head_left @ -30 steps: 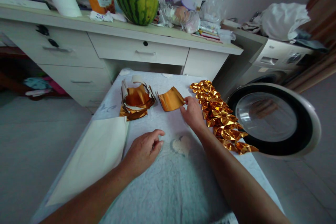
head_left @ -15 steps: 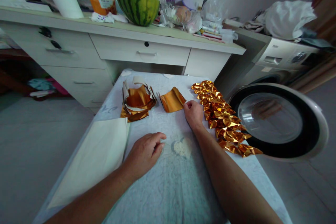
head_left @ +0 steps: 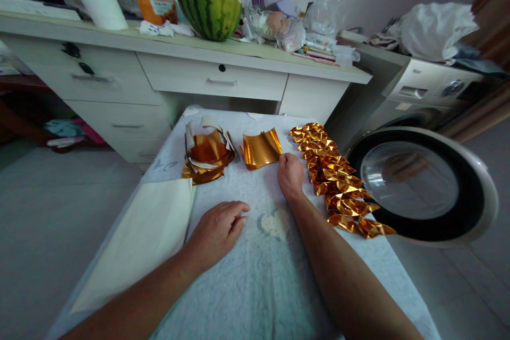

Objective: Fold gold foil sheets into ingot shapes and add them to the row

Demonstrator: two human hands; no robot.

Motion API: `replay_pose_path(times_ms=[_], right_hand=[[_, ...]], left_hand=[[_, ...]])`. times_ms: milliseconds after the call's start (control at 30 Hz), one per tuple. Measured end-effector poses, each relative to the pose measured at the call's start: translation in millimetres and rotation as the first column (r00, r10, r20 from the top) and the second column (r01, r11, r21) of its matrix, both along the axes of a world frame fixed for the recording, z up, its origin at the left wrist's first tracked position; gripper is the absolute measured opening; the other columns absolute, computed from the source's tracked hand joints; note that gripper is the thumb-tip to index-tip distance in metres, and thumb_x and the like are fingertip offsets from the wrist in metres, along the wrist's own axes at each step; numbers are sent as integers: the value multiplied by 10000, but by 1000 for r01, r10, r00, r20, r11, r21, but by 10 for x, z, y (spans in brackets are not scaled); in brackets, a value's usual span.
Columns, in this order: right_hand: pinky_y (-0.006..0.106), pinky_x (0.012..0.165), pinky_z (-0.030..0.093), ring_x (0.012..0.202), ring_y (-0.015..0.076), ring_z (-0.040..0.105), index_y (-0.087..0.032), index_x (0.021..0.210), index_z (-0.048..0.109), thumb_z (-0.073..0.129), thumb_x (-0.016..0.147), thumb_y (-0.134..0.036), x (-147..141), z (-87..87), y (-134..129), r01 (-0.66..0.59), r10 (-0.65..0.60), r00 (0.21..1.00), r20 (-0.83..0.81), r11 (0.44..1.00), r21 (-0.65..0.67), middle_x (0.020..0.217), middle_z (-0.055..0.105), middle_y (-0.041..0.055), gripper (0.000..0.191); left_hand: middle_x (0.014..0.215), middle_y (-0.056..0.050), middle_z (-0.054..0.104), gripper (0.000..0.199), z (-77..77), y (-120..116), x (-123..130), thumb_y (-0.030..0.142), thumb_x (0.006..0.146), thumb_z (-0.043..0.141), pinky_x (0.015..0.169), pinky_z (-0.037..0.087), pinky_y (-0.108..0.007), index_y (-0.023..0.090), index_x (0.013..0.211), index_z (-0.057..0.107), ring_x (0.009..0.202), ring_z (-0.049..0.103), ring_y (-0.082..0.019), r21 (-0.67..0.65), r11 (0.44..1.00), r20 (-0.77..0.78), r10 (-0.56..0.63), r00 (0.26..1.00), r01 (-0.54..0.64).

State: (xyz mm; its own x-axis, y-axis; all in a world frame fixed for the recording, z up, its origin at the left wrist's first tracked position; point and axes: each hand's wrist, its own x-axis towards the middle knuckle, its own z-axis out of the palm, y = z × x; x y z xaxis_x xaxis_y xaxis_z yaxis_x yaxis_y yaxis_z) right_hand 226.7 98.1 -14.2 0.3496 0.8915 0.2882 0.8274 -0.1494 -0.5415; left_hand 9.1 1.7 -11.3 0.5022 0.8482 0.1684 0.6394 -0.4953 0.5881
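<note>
Right hand [head_left: 290,172]: pinching the right edge of the gold foil sheet [head_left: 262,151]
Gold foil sheet: curved, at 12 o'clock on the table [head_left: 247,276]
Left hand [head_left: 218,231]: thumb and fingers spread, seven o'clock from the sheet
Foil stack [head_left: 207,150]: curled, nine o'clock, near the sheet
Folded foil pieces [head_left: 340,183]: overlapping rows, four o'clock
Cream paper [head_left: 139,239]: flat, eight o'clock
</note>
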Motion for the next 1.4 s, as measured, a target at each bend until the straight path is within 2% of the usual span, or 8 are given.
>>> replay_pose_path(times_ms=[200,467,733,900,1000,1200,1300,1400], right_hand=[[293,724,386,774,195,560,-159,836,636,378,909,-229,22,-10,3,-6,18,996,-92,991,131,846,665,94,277],[293,722,401,731,177,535,-189,785,563,438,864,-282,64,-41,10,-49,125,969,-213,942,331,767,610,34,175],[267,616,375,621,143,482,-216,761,485,382,933,-353,50,-15,-43,-80,209,929,-306,919,385,659,512,-22,243],[244,511,385,513,113,476,-218,770,479,409,940,-443,45,-12,-60,-76,257,825,-503,933,352,646,509,-39,290],[227,445,391,474,101,480,-216,767,482,448,922,-501,46,42,-82,-82,287,745,-602,935,344,636,511,-44,326],[213,434,466,512,93,483,-203,728,517,548,856,-577,56,196,-160,-183,365,616,-698,928,324,642,487,-46,397],[218,436,483,516,97,492,-203,720,518,586,831,-587,46,229,-208,-232,391,546,-741,920,315,633,481,-47,406],[211,430,470,487,93,488,-205,713,511,590,832,-585,21,230,-252,-279,403,491,-772,913,299,596,491,-51,405]], left_hand=[[902,-39,695,188,4,2,1,156,879,484,796,497,-330,194,1016,606,863,652,-192,8,1000,-1,-13,1000,13],[868,-33,687,199,4,-11,-15,178,881,482,783,495,-310,190,1039,602,833,649,-179,2,1000,29,-10,1000,10],[818,-8,665,211,64,-27,-21,208,885,479,736,482,-294,197,1059,599,782,639,-167,-73,997,65,12,998,-7],[789,6,631,190,73,-26,-35,203,888,475,727,477,-297,200,1044,585,744,612,-157,-110,994,102,30,994,-19],[885,1,606,234,65,-27,-39,188,873,497,732,482,-301,212,1102,543,709,573,-136,-79,994,162,83,983,-71],[1191,-71,451,589,26,-4,-20,140,762,605,790,517,-344,237,1299,382,882,529,-166,94,945,303,273,913,-313],[1297,-96,375,755,19,8,-10,126,724,637,820,531,-372,262,1384,297,1014,518,-208,134,932,321,279,905,-336],[1331,-96,339,787,24,11,-5,115,720,638,841,539,-387,281,1402,282,1059,528,-219,131,937,326,267,907,-323]])
